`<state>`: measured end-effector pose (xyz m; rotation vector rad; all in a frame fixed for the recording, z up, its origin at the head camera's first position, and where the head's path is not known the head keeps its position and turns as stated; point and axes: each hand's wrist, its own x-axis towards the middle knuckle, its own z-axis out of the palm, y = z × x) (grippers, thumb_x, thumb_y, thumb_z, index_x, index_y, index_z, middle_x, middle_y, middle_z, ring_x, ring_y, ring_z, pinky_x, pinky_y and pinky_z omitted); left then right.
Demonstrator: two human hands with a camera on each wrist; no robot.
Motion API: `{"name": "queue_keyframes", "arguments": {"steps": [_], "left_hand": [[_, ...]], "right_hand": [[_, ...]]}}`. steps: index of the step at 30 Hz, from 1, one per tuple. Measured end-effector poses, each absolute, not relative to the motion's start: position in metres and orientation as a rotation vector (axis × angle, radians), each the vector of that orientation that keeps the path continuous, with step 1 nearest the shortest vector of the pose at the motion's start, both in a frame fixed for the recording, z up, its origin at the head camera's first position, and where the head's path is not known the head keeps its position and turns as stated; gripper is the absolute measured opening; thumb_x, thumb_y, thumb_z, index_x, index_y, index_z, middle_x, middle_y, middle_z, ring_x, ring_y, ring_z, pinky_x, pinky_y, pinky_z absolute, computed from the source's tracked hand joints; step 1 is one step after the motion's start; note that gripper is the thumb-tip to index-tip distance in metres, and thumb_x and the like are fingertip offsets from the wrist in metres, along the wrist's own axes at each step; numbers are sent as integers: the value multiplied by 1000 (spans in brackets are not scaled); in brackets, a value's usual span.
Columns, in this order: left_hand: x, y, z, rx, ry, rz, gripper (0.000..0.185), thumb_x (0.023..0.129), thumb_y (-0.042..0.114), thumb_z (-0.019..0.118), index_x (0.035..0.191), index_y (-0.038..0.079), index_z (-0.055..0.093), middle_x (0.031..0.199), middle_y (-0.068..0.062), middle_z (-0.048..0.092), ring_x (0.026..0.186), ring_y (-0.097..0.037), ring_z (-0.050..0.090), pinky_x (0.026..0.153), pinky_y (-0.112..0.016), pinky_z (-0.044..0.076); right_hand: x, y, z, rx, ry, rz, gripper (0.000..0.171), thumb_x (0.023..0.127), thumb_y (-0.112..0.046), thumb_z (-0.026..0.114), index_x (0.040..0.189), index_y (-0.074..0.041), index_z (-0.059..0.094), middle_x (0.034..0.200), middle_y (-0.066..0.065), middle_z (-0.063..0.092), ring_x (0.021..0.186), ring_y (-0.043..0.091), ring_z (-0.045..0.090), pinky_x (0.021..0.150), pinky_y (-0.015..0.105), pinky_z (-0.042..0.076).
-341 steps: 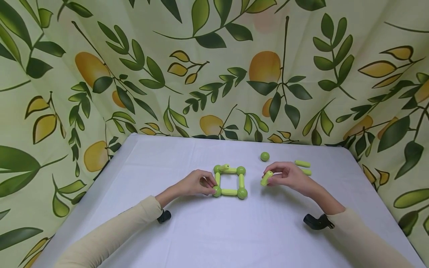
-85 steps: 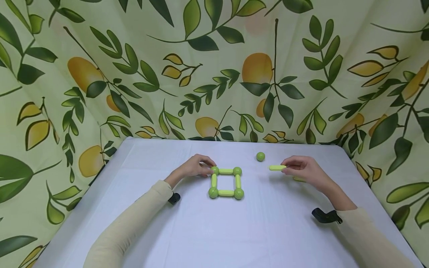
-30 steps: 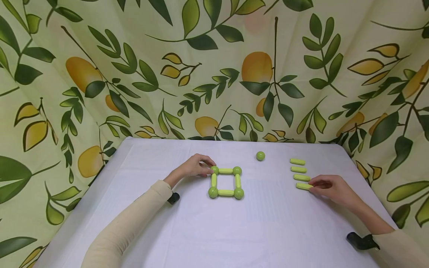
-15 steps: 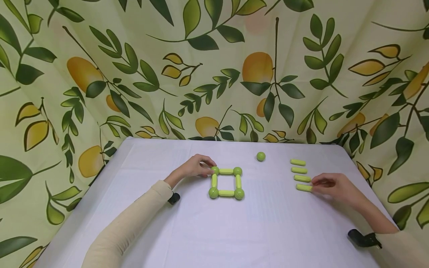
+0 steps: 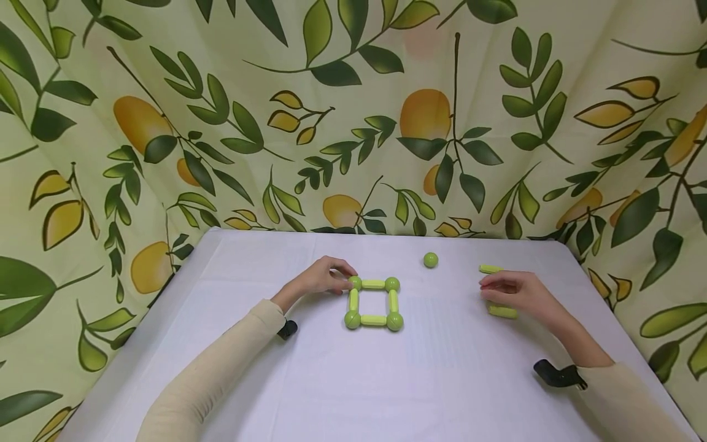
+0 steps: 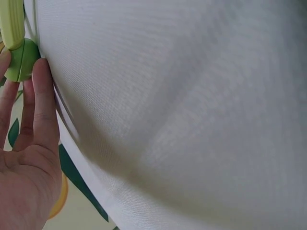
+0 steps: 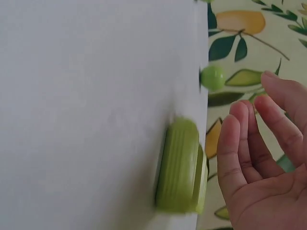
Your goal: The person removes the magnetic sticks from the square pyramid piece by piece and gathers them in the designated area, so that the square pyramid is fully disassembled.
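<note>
Lime-green rods and ball connectors form a square frame point(image 5: 374, 320) on the white table, with a ball at each corner. My left hand point(image 5: 323, 276) pinches the far-left ball point(image 6: 23, 60) between thumb and fingers; a rod point(image 6: 13, 21) joins it in the left wrist view. Over the loose rods on the right hovers my right hand point(image 5: 525, 298), fingers loosely bent and nothing between them. The farthest rod point(image 5: 490, 269) and nearest rod point(image 5: 502, 312) show past this hand, which hides the ones between. A ribbed rod point(image 7: 178, 167) lies beside the hand in the right wrist view.
A single loose ball point(image 5: 431, 260) rests near the back of the table, between the frame and the rods. Behind the table's far edge hangs a curtain point(image 5: 364, 153) printed with leaves and fruit.
The right hand laid rods in a row, let go of the nearest one and moved away and left over the row. An upright rod seen earliest is off the far-left ball, which the left hand now holds.
</note>
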<state>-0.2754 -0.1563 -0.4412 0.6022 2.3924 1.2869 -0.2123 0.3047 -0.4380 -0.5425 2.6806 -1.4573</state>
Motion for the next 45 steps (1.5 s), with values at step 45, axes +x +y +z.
{"name": "queue_keyframes", "arguments": {"steps": [45], "left_hand": [[-280,-152,-441,731,2426,1258,27,93,11,77,117,0,70,114,-9,69,102,-21,64,87,-31,54]], "right_hand": [[-243,168,-462,-594,2064,-1648,33,91,-6,78,116,11,65,99,21,72,89,27,71,77,39,60]]}}
